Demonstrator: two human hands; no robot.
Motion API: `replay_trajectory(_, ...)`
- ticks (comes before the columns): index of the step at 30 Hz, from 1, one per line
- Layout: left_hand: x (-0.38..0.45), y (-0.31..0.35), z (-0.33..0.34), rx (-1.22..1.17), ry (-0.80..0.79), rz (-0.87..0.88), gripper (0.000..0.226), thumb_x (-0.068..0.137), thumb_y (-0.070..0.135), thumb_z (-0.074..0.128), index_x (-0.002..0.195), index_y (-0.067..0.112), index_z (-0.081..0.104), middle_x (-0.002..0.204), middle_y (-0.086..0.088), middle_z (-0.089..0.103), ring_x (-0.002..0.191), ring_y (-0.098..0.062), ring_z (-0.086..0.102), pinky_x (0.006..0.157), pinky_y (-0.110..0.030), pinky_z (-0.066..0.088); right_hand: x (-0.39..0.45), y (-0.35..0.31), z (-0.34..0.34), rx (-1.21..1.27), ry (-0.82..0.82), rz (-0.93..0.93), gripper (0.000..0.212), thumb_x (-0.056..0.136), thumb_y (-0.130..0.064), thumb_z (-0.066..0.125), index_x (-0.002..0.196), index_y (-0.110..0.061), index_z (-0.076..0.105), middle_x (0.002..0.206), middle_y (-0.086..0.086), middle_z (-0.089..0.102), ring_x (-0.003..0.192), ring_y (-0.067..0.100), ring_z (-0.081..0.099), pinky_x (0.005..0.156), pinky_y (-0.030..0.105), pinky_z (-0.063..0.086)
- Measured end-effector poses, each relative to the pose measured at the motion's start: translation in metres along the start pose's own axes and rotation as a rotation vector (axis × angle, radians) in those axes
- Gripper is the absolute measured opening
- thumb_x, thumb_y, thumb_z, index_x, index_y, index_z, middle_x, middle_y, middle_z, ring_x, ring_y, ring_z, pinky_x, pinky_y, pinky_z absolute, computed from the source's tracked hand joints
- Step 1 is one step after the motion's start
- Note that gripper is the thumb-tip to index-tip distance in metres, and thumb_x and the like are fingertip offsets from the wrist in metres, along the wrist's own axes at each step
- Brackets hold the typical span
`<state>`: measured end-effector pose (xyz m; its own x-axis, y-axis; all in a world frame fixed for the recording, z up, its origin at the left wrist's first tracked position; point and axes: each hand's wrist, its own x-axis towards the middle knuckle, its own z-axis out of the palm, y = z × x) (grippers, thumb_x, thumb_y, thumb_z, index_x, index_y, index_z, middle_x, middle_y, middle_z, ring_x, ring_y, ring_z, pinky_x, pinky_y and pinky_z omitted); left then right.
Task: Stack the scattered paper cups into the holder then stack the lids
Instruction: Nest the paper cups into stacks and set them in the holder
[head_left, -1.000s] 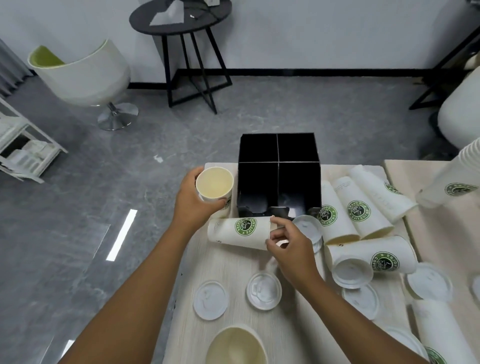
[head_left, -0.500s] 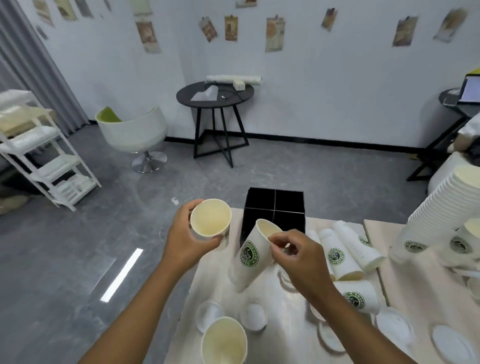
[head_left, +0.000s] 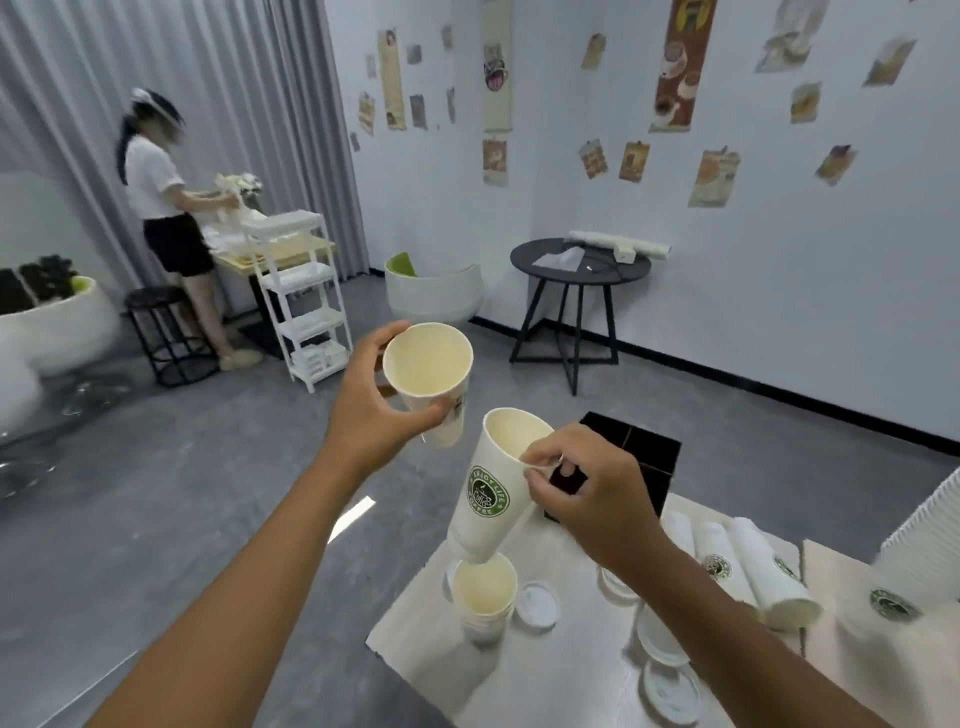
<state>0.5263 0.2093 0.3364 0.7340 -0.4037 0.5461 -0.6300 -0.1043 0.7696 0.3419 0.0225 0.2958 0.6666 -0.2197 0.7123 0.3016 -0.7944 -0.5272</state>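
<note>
My left hand (head_left: 376, 408) grips a white paper cup (head_left: 428, 376) held up in the air, its mouth facing me. My right hand (head_left: 587, 493) pinches the rim of a second, logo-printed cup (head_left: 491, 499), tilted below and right of the first. Under it an upright cup (head_left: 484, 597) stands on the table (head_left: 545, 675). The black four-compartment holder (head_left: 647, 457) sits behind my right hand, partly hidden. Several cups (head_left: 753, 571) lie on their sides at the right. White lids (head_left: 540, 605) lie flat on the table.
A tall stack of cups (head_left: 924, 530) leans in at the right edge. Across the grey floor stand a round black table (head_left: 579, 270), a white chair (head_left: 434, 291) and a white shelf cart (head_left: 306, 301). A person (head_left: 166, 218) works at the far left.
My right hand lifted a lying cup off the table and both hands rose with their cups. The camera tilted up, so the room and wall came into view.
</note>
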Motion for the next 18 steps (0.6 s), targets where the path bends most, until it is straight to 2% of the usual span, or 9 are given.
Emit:
replay_trajectory(3,-0.020,0.014,-0.007,-0.004,0.022,-0.005,0.090,0.061,0.024,0.095,0.141,0.030,0.052,0.141,0.015,0.055,0.126,-0.006,0.055,0.093,-0.021,0.050,-0.017,-0.002,0.011,-0.015,-0.022,-0.009,0.010,0.078,-0.009,0.073,0.088,-0.011,0.073,0.087,-0.006,0.066,0.080,0.006,0.059,0.072,0.014,0.045)
replay_trajectory(7,-0.039,0.027,-0.012,-0.007,0.033,-0.029,0.094,0.055,0.040,0.089,0.141,0.033,0.052,0.141,0.017,0.056,0.127,-0.007,0.055,0.093,-0.025,0.051,-0.031,0.003,0.021,-0.058,-0.028,-0.009,0.010,0.077,-0.005,0.074,0.087,-0.008,0.073,0.088,-0.001,0.066,0.081,0.017,0.063,0.071,0.022,0.049)
replay_trajectory(10,-0.051,0.034,-0.016,-0.020,0.065,-0.045,0.095,0.054,0.045,0.088,0.141,0.034,0.052,0.141,0.016,0.056,0.128,-0.008,0.055,0.095,-0.031,0.054,-0.039,0.010,0.025,-0.076,-0.047,0.004,0.016,0.076,0.001,0.077,0.087,-0.008,0.072,0.089,-0.002,0.066,0.084,0.017,0.061,0.076,0.016,0.047)
replay_trajectory(15,-0.059,0.038,-0.020,-0.022,0.106,-0.060,0.092,0.059,0.038,0.092,0.141,0.033,0.052,0.141,0.017,0.056,0.129,-0.009,0.055,0.096,-0.035,0.056,-0.047,0.023,0.035,-0.103,-0.139,0.022,0.018,0.077,0.002,0.079,0.088,-0.011,0.072,0.089,-0.006,0.064,0.087,0.013,0.057,0.081,0.009,0.040)
replay_trajectory(18,-0.058,0.037,-0.016,-0.020,0.110,-0.069,0.090,0.065,0.022,0.097,0.142,0.030,0.051,0.141,0.015,0.055,0.128,-0.009,0.054,0.096,-0.033,0.056,-0.048,0.028,0.043,-0.095,-0.210,0.043,0.016,0.080,-0.002,0.077,0.089,-0.014,0.072,0.092,-0.012,0.060,0.091,0.013,0.055,0.083,0.009,0.038)
